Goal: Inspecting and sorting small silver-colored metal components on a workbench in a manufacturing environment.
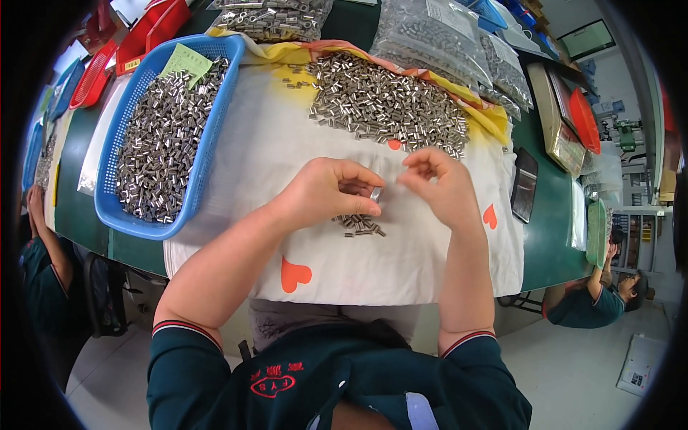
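Note:
Between the thumb and fingers of my left hand (pixel 326 188) is a small shiny metal sleeve (pixel 375 193). Close by on the right, my right hand (pixel 441 188) hovers with its fingers curled in toward the thumb; whether anything small sits between the fingertips is hidden. Under my left hand, partly covered by it, lies a little heap of metal sleeves (pixel 362 226) on the white cloth (pixel 244 172). A much larger pile of metal sleeves (pixel 387 104) spreads over the cloth's far side, beyond both hands.
A blue basket (pixel 228 89) full of metal sleeves and a green slip stands at left. Clear bags (pixel 430 36) of metal parts line the back. A dark phone (pixel 525 185) lies to the right, near a green tray (pixel 596 233). Other people (pixel 595 301) sit at both sides.

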